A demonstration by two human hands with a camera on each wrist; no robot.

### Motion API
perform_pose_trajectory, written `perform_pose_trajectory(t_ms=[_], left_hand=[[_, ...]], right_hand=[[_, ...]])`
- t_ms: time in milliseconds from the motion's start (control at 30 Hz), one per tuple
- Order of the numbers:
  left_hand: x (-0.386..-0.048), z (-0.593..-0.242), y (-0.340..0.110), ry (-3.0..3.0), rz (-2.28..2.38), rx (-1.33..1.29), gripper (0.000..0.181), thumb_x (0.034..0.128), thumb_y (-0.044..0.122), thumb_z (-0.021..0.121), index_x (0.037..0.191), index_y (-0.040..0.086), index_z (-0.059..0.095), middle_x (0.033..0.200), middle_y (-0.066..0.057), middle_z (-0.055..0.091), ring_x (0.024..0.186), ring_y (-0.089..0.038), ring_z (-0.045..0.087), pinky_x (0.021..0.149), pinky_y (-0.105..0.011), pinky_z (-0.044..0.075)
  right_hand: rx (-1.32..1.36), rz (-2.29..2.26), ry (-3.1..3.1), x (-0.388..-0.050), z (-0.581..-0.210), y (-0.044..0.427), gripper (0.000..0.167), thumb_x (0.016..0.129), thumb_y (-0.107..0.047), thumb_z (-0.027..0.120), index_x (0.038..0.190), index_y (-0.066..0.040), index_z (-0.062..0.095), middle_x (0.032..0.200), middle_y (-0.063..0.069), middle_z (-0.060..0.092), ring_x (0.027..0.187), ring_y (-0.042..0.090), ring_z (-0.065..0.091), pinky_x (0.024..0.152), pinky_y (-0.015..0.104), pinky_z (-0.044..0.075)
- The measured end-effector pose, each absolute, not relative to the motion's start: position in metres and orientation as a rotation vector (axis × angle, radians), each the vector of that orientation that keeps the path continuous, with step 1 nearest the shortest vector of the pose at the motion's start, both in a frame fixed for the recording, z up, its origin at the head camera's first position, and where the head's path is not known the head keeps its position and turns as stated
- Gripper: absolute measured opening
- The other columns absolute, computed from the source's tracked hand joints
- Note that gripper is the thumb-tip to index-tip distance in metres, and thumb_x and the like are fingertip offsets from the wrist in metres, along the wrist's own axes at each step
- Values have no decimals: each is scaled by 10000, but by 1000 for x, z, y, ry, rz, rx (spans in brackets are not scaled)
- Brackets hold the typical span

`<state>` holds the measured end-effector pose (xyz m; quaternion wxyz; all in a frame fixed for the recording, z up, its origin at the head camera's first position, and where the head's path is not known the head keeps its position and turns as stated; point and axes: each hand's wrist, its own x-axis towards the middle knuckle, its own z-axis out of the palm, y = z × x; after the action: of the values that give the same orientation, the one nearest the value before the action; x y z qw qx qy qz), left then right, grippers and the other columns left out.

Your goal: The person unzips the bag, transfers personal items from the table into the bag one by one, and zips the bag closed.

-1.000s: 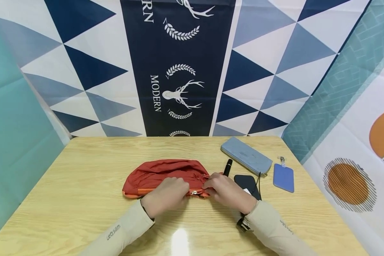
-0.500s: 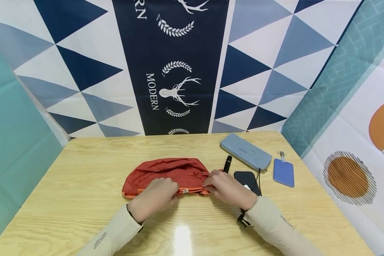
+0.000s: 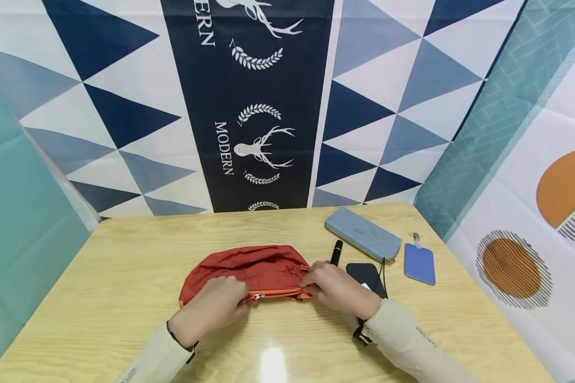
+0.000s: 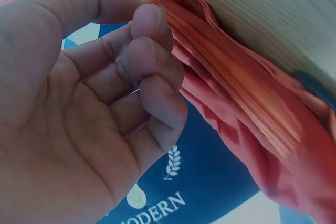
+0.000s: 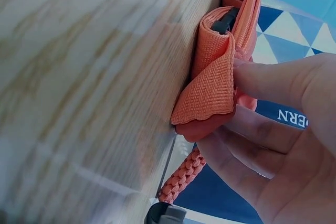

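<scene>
A red fabric bag (image 3: 254,266) with an orange zip (image 3: 278,292) along its front lies on the wooden table. My left hand (image 3: 213,302) pinches the cord of the silver zip slider (image 3: 259,296) between thumb and forefinger; its other fingers are curled, as the left wrist view shows. At the bag's right end my right hand (image 3: 337,287) pinches the corner, beside a folded orange webbing strap (image 5: 210,72) with a black piece tucked inside. An orange braided cord (image 5: 184,177) hangs below that corner in the right wrist view.
Beyond the right hand lies a black stick-shaped item (image 3: 336,252). A blue-grey wallet (image 3: 362,234), a black flat item (image 3: 366,276) with a thin loop, and a blue badge holder (image 3: 419,264) are on the right side. A patterned cloth (image 3: 263,106) hangs behind the table.
The left hand has moved left along the bag's front, and the zip slider has travelled left with it. The right hand keeps its hold on the bag's right end.
</scene>
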<state>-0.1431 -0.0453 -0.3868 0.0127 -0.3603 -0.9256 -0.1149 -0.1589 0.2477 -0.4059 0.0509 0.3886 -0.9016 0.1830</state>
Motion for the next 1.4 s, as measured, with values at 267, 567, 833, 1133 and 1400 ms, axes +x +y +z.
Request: perform_pose_trajectory(t_ms=[267,567,833,1133,1400], left_hand=[[-142,-389,-61,-2906,-394,-1077,352,791,21,690,590,191,456,548,116,258,544,-44,213,482,-235,199],[-142,-388,-69,-2915,-389,-1077,328,807,46,686,621,203,466,564,121,285,555,-38,231,487,-234,204],[-140,-387,-82,-2952,-353,-1016,359,781,47,684,597,211,423,578,128,236,564,-46,207,501,-247,184],[-139,-385,-102,-2985,-347,-965,316,774,34,671,608,203,461,585,121,269,566,-55,239,502,-245,215],[-142,-382,-118,-3092,-504,-933,393,804,14,643,607,210,365,634,90,187,564,-59,191,531,-251,182]], right_hand=[[1171,575,-2746,-158,-406,247,234,887,15,687,799,-200,712,772,-108,598,732,66,499,665,236,438],[1183,588,-2741,-160,-408,245,224,892,9,689,827,-201,732,796,-113,622,750,41,516,684,232,463],[1189,612,-2738,-160,-407,246,198,887,6,708,846,-184,745,820,-86,653,769,48,548,696,243,487],[1174,602,-2755,-160,-406,248,195,898,-23,707,845,-208,740,830,-103,641,777,52,544,697,240,482],[1151,599,-2753,-160,-407,249,170,892,-39,725,880,-205,761,870,-88,668,831,44,576,718,258,520]])
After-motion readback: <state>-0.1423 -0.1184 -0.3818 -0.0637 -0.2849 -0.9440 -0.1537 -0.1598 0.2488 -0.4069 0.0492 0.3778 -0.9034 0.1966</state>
